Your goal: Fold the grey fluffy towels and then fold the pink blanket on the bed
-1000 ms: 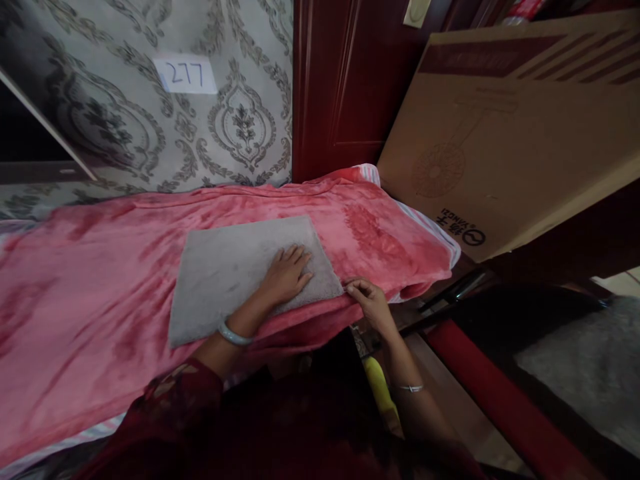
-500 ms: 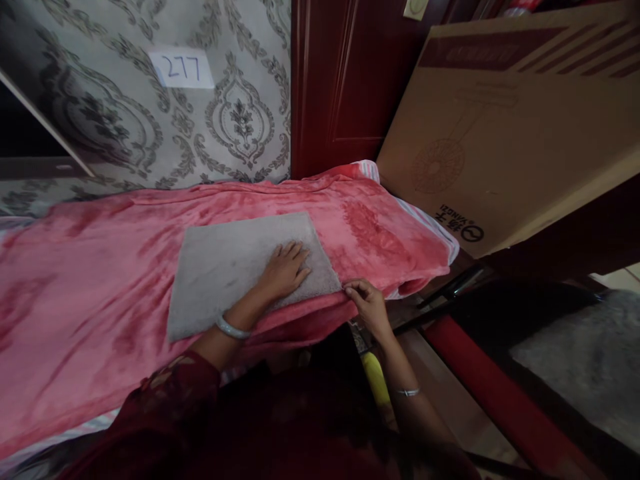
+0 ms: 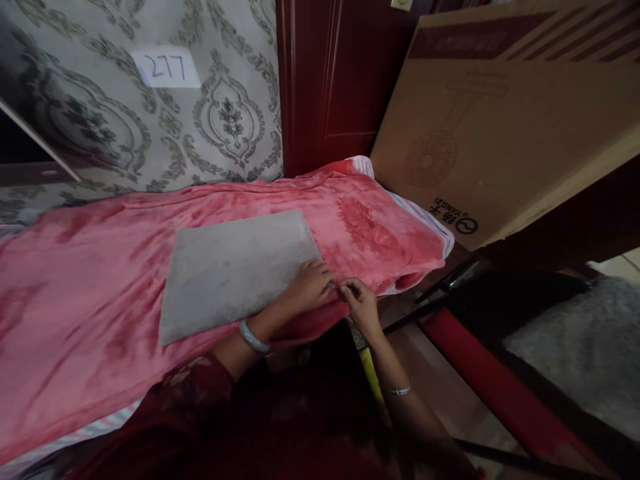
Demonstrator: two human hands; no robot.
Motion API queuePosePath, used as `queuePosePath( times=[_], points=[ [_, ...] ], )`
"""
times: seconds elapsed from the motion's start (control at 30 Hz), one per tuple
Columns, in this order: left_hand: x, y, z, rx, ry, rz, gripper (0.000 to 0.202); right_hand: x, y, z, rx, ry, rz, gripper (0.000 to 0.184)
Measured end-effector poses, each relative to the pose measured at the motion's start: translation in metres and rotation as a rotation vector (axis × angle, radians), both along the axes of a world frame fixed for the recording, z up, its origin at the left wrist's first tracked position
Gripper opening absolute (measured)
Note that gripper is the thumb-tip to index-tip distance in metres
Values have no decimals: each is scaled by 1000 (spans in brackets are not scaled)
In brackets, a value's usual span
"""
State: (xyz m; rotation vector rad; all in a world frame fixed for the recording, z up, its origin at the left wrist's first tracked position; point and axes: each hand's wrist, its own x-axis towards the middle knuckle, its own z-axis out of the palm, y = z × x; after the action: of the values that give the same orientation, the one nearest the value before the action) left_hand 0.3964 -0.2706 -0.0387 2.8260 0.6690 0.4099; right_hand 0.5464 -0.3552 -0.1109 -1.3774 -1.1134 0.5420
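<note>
A grey towel (image 3: 235, 270) lies flat as a rectangle on a red fleece blanket (image 3: 85, 300) that covers a bed. My left hand (image 3: 311, 285) rests on the towel's near right corner with its fingers curled over the edge. My right hand (image 3: 358, 301) is right beside it, its fingers pinched at that same corner. The two hands almost touch. A pale bangle sits on my left wrist and a thin bracelet on my right.
A large cardboard box (image 3: 500, 120) leans at the right end of the bed against a dark red wooden door (image 3: 330, 80). A paper label reading 277 (image 3: 166, 67) hangs on the patterned wallpaper. A red bar (image 3: 480, 380) and a yellow thing (image 3: 369, 367) lie below the bed edge.
My left hand slid from the towel's middle right to its near right corner, next to my right hand. The right hand stayed pinched at that corner.
</note>
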Motion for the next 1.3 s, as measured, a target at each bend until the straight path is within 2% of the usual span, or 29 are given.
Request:
queuePosePath(
  times=[0.23, 0.37, 0.5, 0.57, 0.63, 0.73, 0.83, 0.9, 0.97, 1.0, 1.1, 1.3],
  points=[
    [1, 3, -5, -80, -83, 46, 15, -13, -4, 2, 69, -185, -103, 16],
    [4, 5, -8, -98, -89, 58, 18, -20, -6, 7, 84, -242, -88, 17],
    [5, 8, -10, -106, -81, 73, 18, -31, -14, 17, 117, -264, 53, 19],
    [3, 8, -11, -104, -77, 57, 17, -38, -21, 21, 138, -258, 160, 19],
    [1, 6, -11, -93, -73, 28, 17, -41, -30, 21, 113, -221, 207, 20],
    [-5, 1, -10, -73, -74, -12, 17, -36, -44, 12, 36, -126, 137, 28],
    [-15, -8, -9, -34, -81, -12, 38, -20, -56, -3, -26, -98, 32, 40],
    [-23, -14, -9, 4, -64, 53, 52, -7, -61, -12, -57, -143, -32, 41],
    [-32, -18, -9, 47, -23, 150, 58, 4, -63, -17, -52, -189, -102, 30],
    [-37, -20, -9, 68, 3, 195, 59, 8, -63, -18, -40, -198, -136, 25],
    [-46, -25, -13, 121, 94, 259, 59, 9, -55, -14, -33, -148, -159, 34],
    [-51, -30, -17, 170, 134, 247, 57, -13, -16, 8, -111, 93, 44, 43]
  ],
)
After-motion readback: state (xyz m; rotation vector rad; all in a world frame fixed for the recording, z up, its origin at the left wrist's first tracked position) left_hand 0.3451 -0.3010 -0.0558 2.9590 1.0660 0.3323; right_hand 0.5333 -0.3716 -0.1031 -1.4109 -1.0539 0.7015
